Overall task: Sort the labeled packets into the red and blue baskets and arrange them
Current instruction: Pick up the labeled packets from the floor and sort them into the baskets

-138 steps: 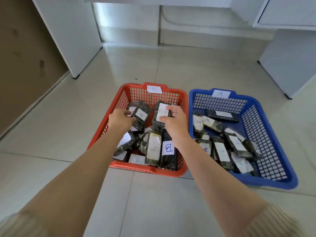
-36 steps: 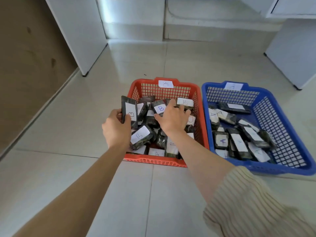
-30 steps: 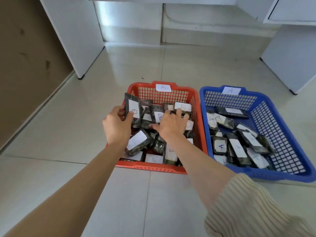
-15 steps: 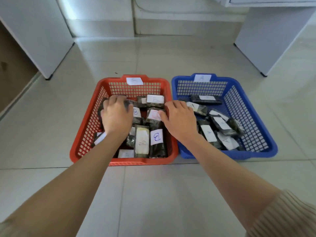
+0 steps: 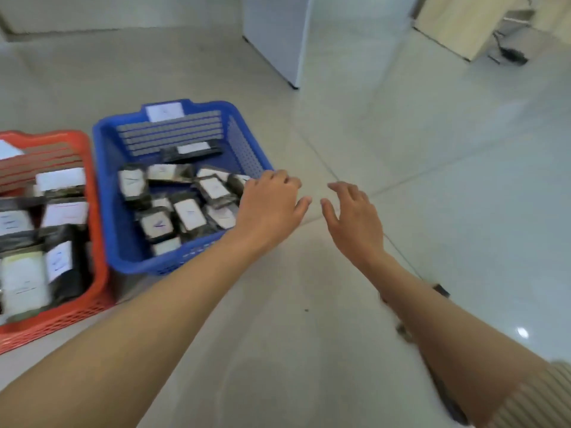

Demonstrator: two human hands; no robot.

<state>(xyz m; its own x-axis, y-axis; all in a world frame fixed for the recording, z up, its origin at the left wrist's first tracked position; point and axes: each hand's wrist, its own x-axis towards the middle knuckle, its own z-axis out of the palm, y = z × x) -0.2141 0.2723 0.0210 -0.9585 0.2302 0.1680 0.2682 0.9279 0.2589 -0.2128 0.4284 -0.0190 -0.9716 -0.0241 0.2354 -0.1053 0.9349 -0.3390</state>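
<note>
The red basket (image 5: 95, 230) sits at the far left, partly cut off by the frame edge, holding several dark packets with white labels (image 5: 65, 211). Beside it on the right stands the blue basket (image 5: 105, 168), also holding several labeled packets (image 5: 188, 211). My left hand (image 5: 268, 205) hovers over the blue basket's right rim, fingers spread, holding nothing. My right hand (image 5: 355, 217) is over bare floor to the right of both baskets, open and empty. The picture is blurred by motion, so the label letters cannot be read.
Pale glossy floor tiles (image 5: 432, 180) spread to the right. A white cabinet (image 5: 278, 35) stands behind the blue basket. A light wooden unit (image 5: 463, 23) with a dark cable object (image 5: 509, 54) is at the top right.
The view has swung right, pushing both baskets to the left. Both hands have left the red basket and moved right; the left now hovers at the blue basket's right rim, the right over floor.
</note>
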